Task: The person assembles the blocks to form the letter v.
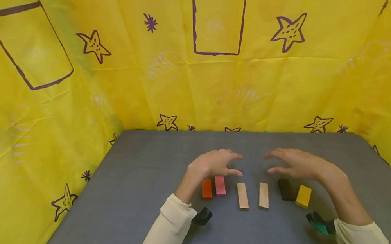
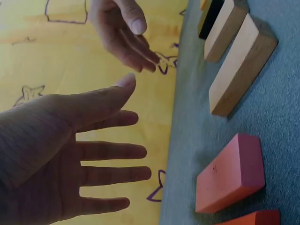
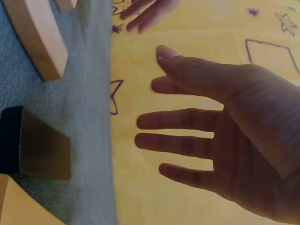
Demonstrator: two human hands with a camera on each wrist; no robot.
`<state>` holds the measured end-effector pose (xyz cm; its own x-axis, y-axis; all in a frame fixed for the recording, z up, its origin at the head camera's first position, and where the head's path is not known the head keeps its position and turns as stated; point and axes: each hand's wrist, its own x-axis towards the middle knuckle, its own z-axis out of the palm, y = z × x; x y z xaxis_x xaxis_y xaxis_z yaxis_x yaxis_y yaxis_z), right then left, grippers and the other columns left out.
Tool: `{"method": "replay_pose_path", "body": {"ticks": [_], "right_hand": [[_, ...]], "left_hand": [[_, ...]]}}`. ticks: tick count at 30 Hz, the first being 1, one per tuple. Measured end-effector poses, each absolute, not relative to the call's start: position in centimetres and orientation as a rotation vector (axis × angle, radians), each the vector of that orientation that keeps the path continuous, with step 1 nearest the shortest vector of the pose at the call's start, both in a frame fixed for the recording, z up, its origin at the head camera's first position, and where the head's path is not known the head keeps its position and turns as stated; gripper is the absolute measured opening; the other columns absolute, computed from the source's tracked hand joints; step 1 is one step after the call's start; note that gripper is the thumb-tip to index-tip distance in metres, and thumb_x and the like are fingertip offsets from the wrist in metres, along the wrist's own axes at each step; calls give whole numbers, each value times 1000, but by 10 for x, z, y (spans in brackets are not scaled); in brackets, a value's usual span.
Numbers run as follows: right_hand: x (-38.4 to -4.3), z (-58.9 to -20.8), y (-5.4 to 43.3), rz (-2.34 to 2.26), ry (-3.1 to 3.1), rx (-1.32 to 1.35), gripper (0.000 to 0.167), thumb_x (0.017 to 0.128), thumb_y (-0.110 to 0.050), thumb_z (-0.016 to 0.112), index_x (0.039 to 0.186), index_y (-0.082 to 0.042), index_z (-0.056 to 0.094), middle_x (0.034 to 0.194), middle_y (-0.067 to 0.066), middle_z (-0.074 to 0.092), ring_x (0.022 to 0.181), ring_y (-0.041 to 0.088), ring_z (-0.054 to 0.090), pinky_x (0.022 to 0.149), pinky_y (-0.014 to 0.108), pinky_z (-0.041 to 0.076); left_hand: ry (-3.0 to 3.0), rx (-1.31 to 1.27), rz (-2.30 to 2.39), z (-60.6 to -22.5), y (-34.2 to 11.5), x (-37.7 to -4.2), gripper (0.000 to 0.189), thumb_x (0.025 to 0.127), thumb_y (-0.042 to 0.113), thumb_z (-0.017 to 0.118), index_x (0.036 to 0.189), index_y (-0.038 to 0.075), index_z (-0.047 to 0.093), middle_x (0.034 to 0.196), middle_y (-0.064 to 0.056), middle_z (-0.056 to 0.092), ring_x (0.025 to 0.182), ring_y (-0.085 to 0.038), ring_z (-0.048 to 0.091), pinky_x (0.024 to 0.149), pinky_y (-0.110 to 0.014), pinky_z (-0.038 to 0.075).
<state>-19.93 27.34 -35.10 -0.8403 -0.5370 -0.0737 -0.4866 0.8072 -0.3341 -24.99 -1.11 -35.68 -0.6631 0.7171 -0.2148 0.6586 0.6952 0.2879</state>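
Note:
My left hand (image 1: 217, 163) hovers above the grey table with its fingers extended and nothing held. Just below it lie a red-orange block (image 1: 206, 189) and a pink block (image 1: 220, 185). My right hand (image 1: 296, 162) faces it across a gap, fingers likewise extended, holding nothing. Under the right hand are a black block (image 1: 285, 190) and a yellow block (image 1: 303, 196). Between the two coloured pairs, two plain wooden blocks (image 1: 242, 196) lie apart, roughly side by side. In the left wrist view, the pink block (image 2: 229, 176) sits nearest below the fingers.
The grey tabletop (image 1: 143, 162) runs back to a yellow cloth (image 1: 174, 88) that hangs at the rear and both sides, printed with stars and frames. Dark straps with camera mounts (image 1: 202, 216) sit at both wrists, low over the table.

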Motion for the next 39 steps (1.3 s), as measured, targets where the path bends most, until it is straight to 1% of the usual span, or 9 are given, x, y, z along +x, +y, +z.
{"method": "replay_pose_path", "body": {"ticks": [5, 9, 13, 17, 20, 24, 27, 33, 39], "right_hand": [[-190, -344, 265, -428, 2785, -813, 44, 95, -45, 75, 124, -12, 69, 126, 7, 71, 113, 33, 68, 94, 54, 57], [-184, -344, 256, -373, 2765, -830, 40, 89, -44, 82, 113, -15, 71, 118, 1, 71, 106, 28, 68, 89, 50, 57], [-183, -351, 245, -335, 2726, -911, 38, 85, -38, 86, 113, -15, 73, 118, 2, 72, 107, 28, 68, 93, 53, 56], [-183, -358, 238, -327, 2667, -969, 38, 82, -32, 90, 114, -18, 74, 120, 0, 71, 110, 27, 67, 93, 50, 57], [-182, -361, 234, -324, 2640, -965, 37, 79, -30, 92, 111, -23, 74, 117, -3, 70, 107, 22, 67, 90, 46, 58], [-180, -365, 229, -297, 2642, -927, 39, 74, -31, 95, 106, -27, 72, 111, -6, 66, 96, 15, 62, 84, 41, 54], [-179, -367, 226, -276, 2648, -886, 43, 71, -30, 97, 104, -28, 70, 106, -7, 62, 90, 12, 57, 81, 39, 52], [-178, -369, 219, -250, 2647, -803, 46, 68, -27, 99, 102, -26, 68, 103, -5, 57, 86, 13, 55, 79, 40, 51], [-178, -371, 218, -228, 2657, -801, 50, 65, -28, 100, 102, -24, 66, 101, -6, 56, 85, 13, 54, 78, 40, 51]], "left_hand": [[2561, 1166, 156, -359, -1, -242, 67, 97, 52, 70, 154, 19, 53, 157, 3, 56, 146, -18, 52, 121, -39, 44], [2508, 1209, 88, -363, 8, -236, 69, 95, 51, 74, 152, 18, 56, 153, 3, 60, 142, -17, 56, 118, -37, 47], [2468, 1215, 55, -368, 12, -232, 71, 91, 48, 79, 151, 18, 56, 148, 2, 64, 135, -15, 61, 113, -33, 51], [2467, 1222, 25, -372, 15, -228, 70, 86, 45, 85, 146, 18, 62, 135, 3, 70, 119, -12, 66, 103, -30, 55], [2471, 1230, 31, -373, 17, -225, 60, 80, 46, 90, 130, 20, 71, 113, 6, 74, 99, -10, 67, 88, -28, 56], [2483, 1175, 56, -374, 20, -220, 42, 73, 44, 95, 104, 24, 75, 88, 12, 69, 78, -8, 62, 71, -26, 53], [2512, 1160, -17, -375, 23, -216, 42, 72, 46, 95, 101, 25, 74, 92, 11, 68, 78, -9, 60, 74, -27, 53], [2565, 1170, -224, -378, 26, -211, 65, 73, 58, 92, 123, 24, 69, 115, 6, 66, 100, -13, 63, 95, -32, 54], [2586, 1143, -285, -380, 29, -208, 74, 72, 61, 91, 129, 23, 66, 119, 5, 66, 108, -15, 65, 96, -32, 53]]}}
